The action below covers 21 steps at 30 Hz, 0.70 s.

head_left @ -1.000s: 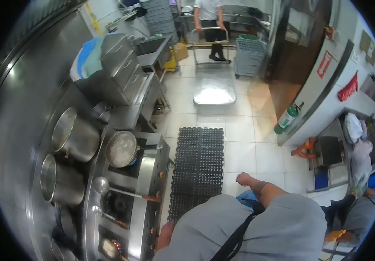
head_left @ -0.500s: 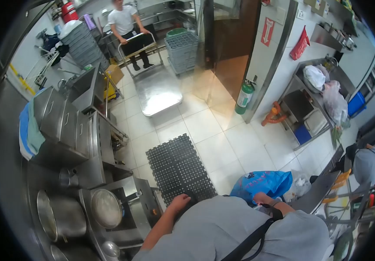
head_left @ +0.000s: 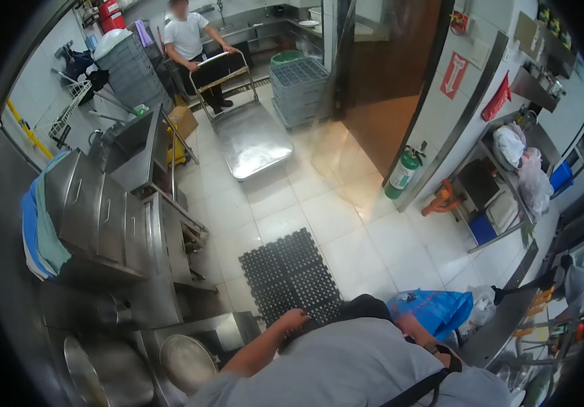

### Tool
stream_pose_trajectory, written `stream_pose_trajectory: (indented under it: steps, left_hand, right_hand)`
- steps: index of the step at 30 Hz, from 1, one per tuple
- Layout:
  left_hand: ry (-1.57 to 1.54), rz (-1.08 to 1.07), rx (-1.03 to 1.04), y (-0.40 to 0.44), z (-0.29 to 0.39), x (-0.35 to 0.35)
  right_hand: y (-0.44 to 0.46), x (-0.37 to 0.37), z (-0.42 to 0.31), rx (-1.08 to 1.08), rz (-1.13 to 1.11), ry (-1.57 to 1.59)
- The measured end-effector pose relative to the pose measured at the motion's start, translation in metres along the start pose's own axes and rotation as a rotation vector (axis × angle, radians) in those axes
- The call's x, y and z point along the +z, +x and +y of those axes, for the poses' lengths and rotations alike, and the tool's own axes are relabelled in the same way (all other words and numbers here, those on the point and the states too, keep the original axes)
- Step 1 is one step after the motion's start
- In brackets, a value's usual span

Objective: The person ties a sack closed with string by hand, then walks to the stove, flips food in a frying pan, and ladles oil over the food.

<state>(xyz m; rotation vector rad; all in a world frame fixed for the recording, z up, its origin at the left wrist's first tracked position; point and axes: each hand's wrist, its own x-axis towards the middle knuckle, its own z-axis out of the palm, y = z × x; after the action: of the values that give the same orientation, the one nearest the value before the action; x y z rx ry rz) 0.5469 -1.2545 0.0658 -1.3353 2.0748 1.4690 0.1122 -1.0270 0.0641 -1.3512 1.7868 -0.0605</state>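
My left hand point(head_left: 294, 319) is in front of my body, over the near part of the black rubber mat point(head_left: 290, 275). Its fingers are curled together and nothing shows in them. Beside the blue plastic bag point(head_left: 434, 308), on the right, is my right hand point(head_left: 409, 325), smeared and partly hidden by my body. Whether it touches or grips the bag cannot be made out. Dark cloth point(head_left: 366, 306) bulges at my waist between the two hands.
A person point(head_left: 187, 41) holds the handle of a flat metal trolley point(head_left: 251, 139) ahead. Grey racks point(head_left: 299, 85) stand beside it. The stove has a pan point(head_left: 187, 363) and a big pot point(head_left: 119, 373), lower left. A green cylinder point(head_left: 404, 175) stands by the doorway; another person point(head_left: 580, 288) is at right.
The view has swung to the right since a second ago. My left hand has come up into view, and my right hand has drawn back towards my body. More of the blue bag shows.
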Motion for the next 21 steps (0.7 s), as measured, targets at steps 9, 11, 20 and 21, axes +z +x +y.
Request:
stream_pose_trajectory:
  steps: [9, 11, 20, 21]
  left_hand:
    - [-0.101, 0.192, -0.048, 0.085, 0.021, -0.094]
    - [-0.001, 0.2, -0.257, 0.093, -0.006, -0.096]
    - [0.42, -0.037, -0.23, 0.134, -0.061, -0.162]
    - [0.159, 0.067, -0.373, 0.139, -0.03, -0.177]
  right_hand:
    - [0.102, 0.002, 0.084, -0.125, -0.212, -0.351]
    - [0.13, -0.033, 0.057, -0.101, -0.127, -0.335]
    - [0.259, -0.202, -0.02, 0.323, 0.17, 0.924]
    - [0.274, -0.216, -0.014, 0.347, 0.191, 0.932]
